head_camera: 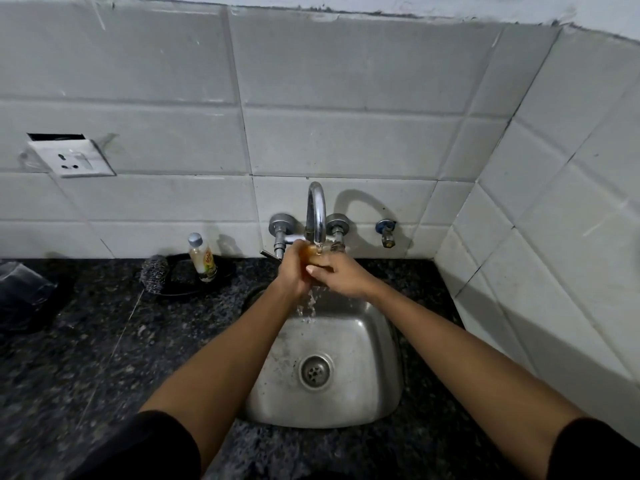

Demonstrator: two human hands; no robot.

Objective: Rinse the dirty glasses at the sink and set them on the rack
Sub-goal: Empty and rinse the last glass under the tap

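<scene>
A small amber-tinted glass (310, 255) is held under the spout of the chrome tap (317, 211), mostly hidden by fingers. My left hand (294, 268) wraps it from the left and my right hand (341, 275) grips it from the right. Water runs off the hands and splashes down into the steel sink (374, 341). No rack is in view.
A small bottle with a grey cap (202, 257) stands on a dark round tray (187, 289) beside a scrubber (154, 273) on the black granite counter (86, 358). A dark bag (24, 292) lies far left. A tiled wall closes in on the right.
</scene>
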